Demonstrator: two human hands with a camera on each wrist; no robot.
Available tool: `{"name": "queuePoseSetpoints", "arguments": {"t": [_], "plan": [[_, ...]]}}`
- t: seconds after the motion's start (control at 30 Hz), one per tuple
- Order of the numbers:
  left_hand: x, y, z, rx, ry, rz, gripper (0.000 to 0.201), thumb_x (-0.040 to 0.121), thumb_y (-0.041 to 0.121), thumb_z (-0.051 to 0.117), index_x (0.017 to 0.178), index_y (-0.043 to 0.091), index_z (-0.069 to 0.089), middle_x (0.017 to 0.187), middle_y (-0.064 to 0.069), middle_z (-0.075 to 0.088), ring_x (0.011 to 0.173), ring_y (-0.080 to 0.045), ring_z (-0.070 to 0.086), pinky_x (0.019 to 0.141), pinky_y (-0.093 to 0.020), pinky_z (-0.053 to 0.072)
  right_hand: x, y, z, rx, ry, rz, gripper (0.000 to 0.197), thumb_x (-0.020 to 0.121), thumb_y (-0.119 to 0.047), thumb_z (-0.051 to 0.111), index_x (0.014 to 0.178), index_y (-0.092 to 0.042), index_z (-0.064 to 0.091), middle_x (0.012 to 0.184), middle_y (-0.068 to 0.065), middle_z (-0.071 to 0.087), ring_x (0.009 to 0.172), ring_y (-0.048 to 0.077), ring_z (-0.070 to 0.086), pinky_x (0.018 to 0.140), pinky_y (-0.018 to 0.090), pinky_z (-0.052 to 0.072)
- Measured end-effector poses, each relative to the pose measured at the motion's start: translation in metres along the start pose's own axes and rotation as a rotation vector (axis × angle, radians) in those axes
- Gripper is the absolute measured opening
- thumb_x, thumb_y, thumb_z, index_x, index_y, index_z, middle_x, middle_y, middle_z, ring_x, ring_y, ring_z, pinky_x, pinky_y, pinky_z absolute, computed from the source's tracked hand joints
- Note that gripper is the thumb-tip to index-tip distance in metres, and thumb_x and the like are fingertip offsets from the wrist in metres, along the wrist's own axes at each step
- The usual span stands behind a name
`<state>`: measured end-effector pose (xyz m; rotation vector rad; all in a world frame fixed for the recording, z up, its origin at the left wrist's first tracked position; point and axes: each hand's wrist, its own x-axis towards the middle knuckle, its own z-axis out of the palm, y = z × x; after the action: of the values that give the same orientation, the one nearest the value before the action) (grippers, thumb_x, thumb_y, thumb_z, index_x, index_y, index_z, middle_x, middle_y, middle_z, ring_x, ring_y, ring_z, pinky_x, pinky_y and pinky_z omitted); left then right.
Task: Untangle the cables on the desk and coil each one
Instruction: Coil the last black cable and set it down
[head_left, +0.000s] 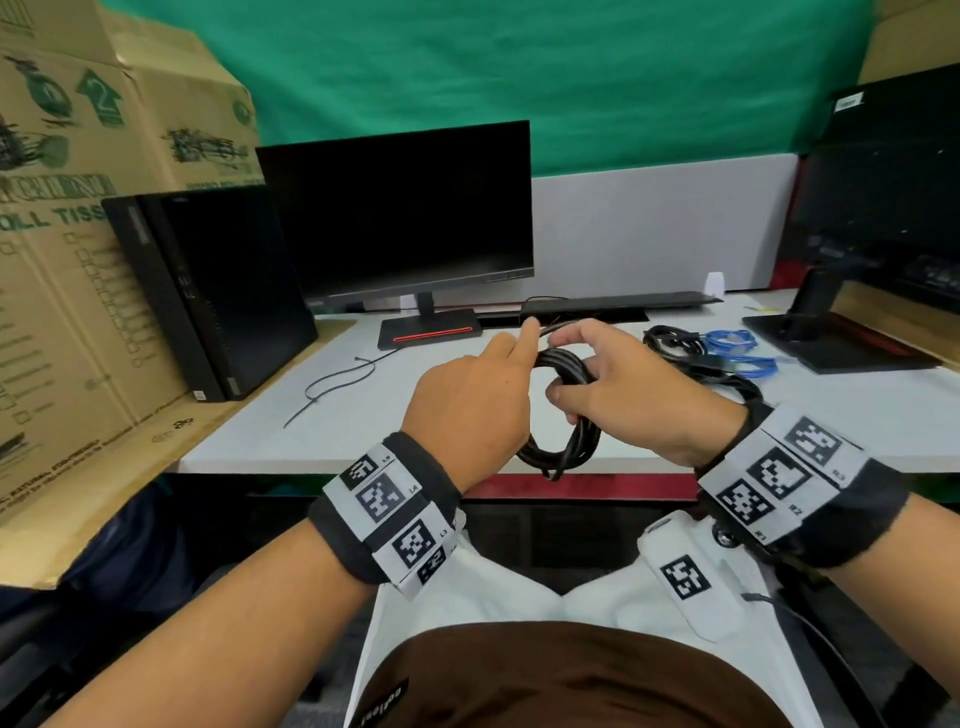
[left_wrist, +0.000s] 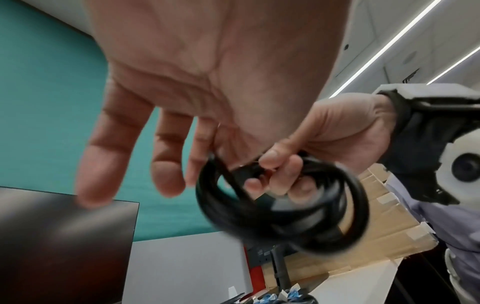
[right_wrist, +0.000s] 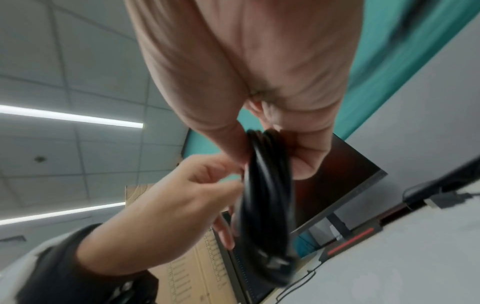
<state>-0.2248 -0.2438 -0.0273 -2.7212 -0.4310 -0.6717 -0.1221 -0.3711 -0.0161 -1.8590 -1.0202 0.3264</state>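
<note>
A black cable wound into a coil (head_left: 563, 421) hangs above the desk's front edge. My right hand (head_left: 566, 374) grips the top of the coil (left_wrist: 285, 218), thumb on one side and fingers curled round the strands. My left hand (head_left: 524, 338) is beside it on the left and pinches the cable's loose end at the top of the coil, index finger stretched along it; the other fingers (left_wrist: 166, 164) stay loosely straight. The right wrist view shows the coil (right_wrist: 265, 205) edge-on and blurred between both hands.
On the white desk (head_left: 415, 415), a blue cable (head_left: 740, 353) and black cables (head_left: 670, 338) lie at the right. A thin black tie (head_left: 332, 387) lies left. Behind stand a monitor (head_left: 400, 218), a PC tower (head_left: 208, 291), a keyboard (head_left: 618, 304) and cardboard boxes (head_left: 78, 208).
</note>
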Motion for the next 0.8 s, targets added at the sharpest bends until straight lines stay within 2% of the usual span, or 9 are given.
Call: {"name": "queuePoseSetpoints", "arguments": {"t": [0.1, 0.2, 0.27, 0.33, 0.43, 0.53, 0.63, 0.73, 0.8], "plan": [[0.001, -0.001, -0.004, -0.044, -0.044, -0.017, 0.028, 0.097, 0.027, 0.043, 0.122, 0.015, 0.046, 0.099, -0.003, 0.055, 0.071, -0.027, 0.048, 0.052, -0.033, 0.024, -0.002, -0.001, -0.003, 0.015, 0.001, -0.022, 0.044, 0.093, -0.011, 0.065, 0.128, -0.026, 0.043, 0.077, 0.013, 0.067, 0.057, 0.011, 0.055, 0.060, 0.031, 0.048], [0.003, -0.007, -0.003, -0.270, -0.043, -0.032, 0.016, 0.092, 0.035, 0.051, 0.095, 0.019, 0.051, 0.084, 0.003, 0.052, 0.076, -0.024, 0.055, 0.055, -0.032, 0.032, -0.001, 0.000, -0.004, 0.083, 0.025, -0.011, 0.034, 0.094, -0.011, 0.064, 0.121, -0.023, 0.047, 0.071, 0.006, 0.063, 0.049, 0.010, 0.050, 0.054, 0.026, 0.046], [0.003, -0.008, 0.000, -0.379, -0.013, -0.073, 0.017, 0.090, 0.037, 0.057, 0.089, 0.020, 0.055, 0.079, 0.003, 0.057, 0.074, -0.022, 0.056, 0.059, -0.033, 0.039, -0.001, 0.000, -0.003, 0.099, 0.012, -0.016, 0.031, 0.094, -0.010, 0.063, 0.118, -0.021, 0.046, 0.076, 0.013, 0.065, 0.049, 0.011, 0.050, 0.055, 0.025, 0.047], [0.003, -0.009, 0.002, -0.459, 0.042, -0.103, 0.016, 0.090, 0.029, 0.057, 0.078, 0.020, 0.052, 0.066, 0.004, 0.053, 0.066, -0.022, 0.052, 0.054, -0.031, 0.034, -0.002, 0.000, -0.002, 0.139, -0.017, -0.038, 0.029, 0.094, -0.007, 0.062, 0.110, -0.020, 0.042, 0.076, 0.022, 0.062, 0.051, 0.016, 0.050, 0.057, 0.029, 0.049], [0.007, -0.013, 0.001, -0.621, 0.062, -0.143, 0.014, 0.086, 0.019, 0.058, 0.073, 0.015, 0.059, 0.062, 0.000, 0.054, 0.060, -0.022, 0.052, 0.054, -0.034, 0.039, -0.001, -0.001, -0.002, 0.189, 0.026, -0.129, 0.027, 0.094, -0.003, 0.062, 0.091, -0.019, 0.040, 0.074, 0.013, 0.063, 0.053, 0.019, 0.061, 0.058, 0.035, 0.054], [0.012, -0.018, -0.003, -0.850, 0.085, -0.245, 0.010, 0.080, 0.011, 0.064, 0.071, 0.011, 0.067, 0.056, 0.001, 0.055, 0.050, -0.017, 0.049, 0.053, -0.036, 0.050, 0.001, 0.002, 0.000, -0.134, 0.203, -0.321, 0.032, 0.090, -0.002, 0.064, 0.069, -0.023, 0.052, 0.096, 0.005, 0.070, 0.061, 0.013, 0.071, 0.062, 0.033, 0.056], [0.012, -0.015, -0.004, -0.930, 0.137, -0.292, 0.010, 0.077, 0.007, 0.065, 0.068, 0.012, 0.067, 0.054, 0.000, 0.058, 0.046, -0.016, 0.053, 0.048, -0.029, 0.044, -0.001, 0.008, 0.006, -0.453, 0.318, -0.437, 0.028, 0.090, -0.009, 0.064, 0.095, -0.034, 0.076, 0.113, 0.009, 0.071, 0.074, 0.019, 0.067, 0.073, 0.043, 0.056], [0.013, -0.014, -0.007, -1.025, 0.202, -0.313, 0.012, 0.079, 0.005, 0.063, 0.074, 0.015, 0.066, 0.062, -0.003, 0.065, 0.057, -0.025, 0.069, 0.055, -0.033, 0.053, -0.002, 0.012, 0.010, -0.516, 0.227, -0.345, 0.039, 0.094, -0.026, 0.061, 0.129, -0.044, 0.061, 0.132, 0.009, 0.064, 0.127, 0.025, 0.056, 0.093, 0.045, 0.050], [0.013, -0.013, -0.010, -1.054, 0.233, -0.303, 0.010, 0.078, 0.005, 0.063, 0.076, 0.013, 0.066, 0.062, -0.001, 0.063, 0.059, -0.029, 0.069, 0.057, -0.038, 0.055, -0.001, 0.010, 0.010, -0.501, 0.196, -0.336, 0.045, 0.094, -0.027, 0.062, 0.135, -0.044, 0.055, 0.132, -0.006, 0.063, 0.125, 0.017, 0.055, 0.096, 0.041, 0.047]]}}
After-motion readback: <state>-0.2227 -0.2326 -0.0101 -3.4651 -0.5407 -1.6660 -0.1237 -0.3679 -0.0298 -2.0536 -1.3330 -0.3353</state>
